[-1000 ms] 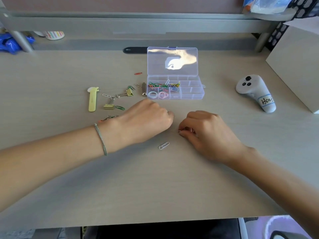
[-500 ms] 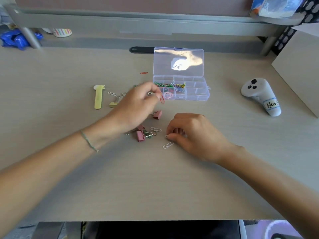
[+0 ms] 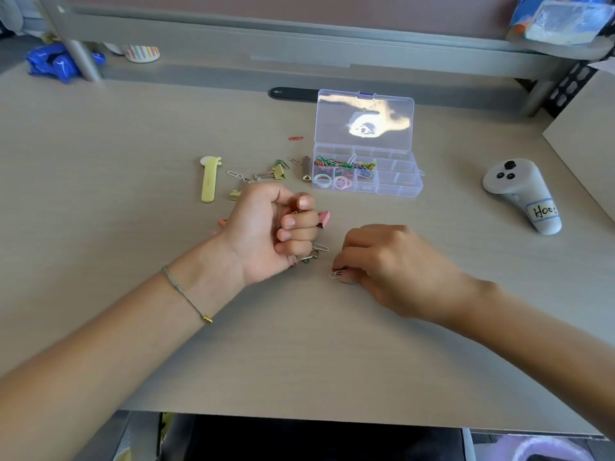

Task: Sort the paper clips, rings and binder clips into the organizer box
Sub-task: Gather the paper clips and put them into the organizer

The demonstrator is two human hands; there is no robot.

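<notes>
The right hand pinches a white paper clip on the table; the left hand is curled around small clips. Best to lift the clip cleanly and drop it among the paper clips already in the organizer box.

Pale wood-grain table beneath a grey metal shelf on slanted posts, against a mauve wall

Clear organizer box, multicoloured paper clips, pink binder clip, rainbow-striped cup.
</notes>
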